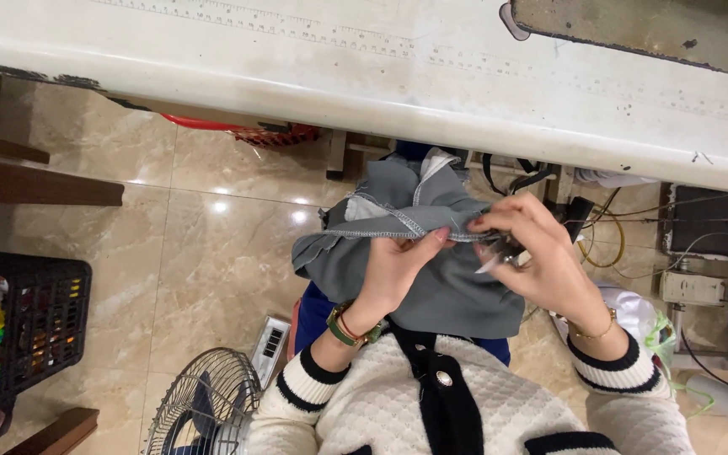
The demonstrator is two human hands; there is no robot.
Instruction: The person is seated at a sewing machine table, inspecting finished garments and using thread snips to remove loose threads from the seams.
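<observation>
Left hand [398,268] pinches the stitched edge of the grey fabric [414,253], held taut over the lap below the white worktop [381,76]; right hand [541,253] grips the same edge, closed around small snips [499,259], apparently for trimming.

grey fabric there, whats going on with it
A person seated below the edge of a white worktable holds a piece of grey fabric over their lap with both hands. The left hand pinches the stitched edge, and the right hand grips the same edge a little further along while holding a small metal tool, probably thread snips. A floor fan and a black crate stand on the tiled floor to their left.
</observation>
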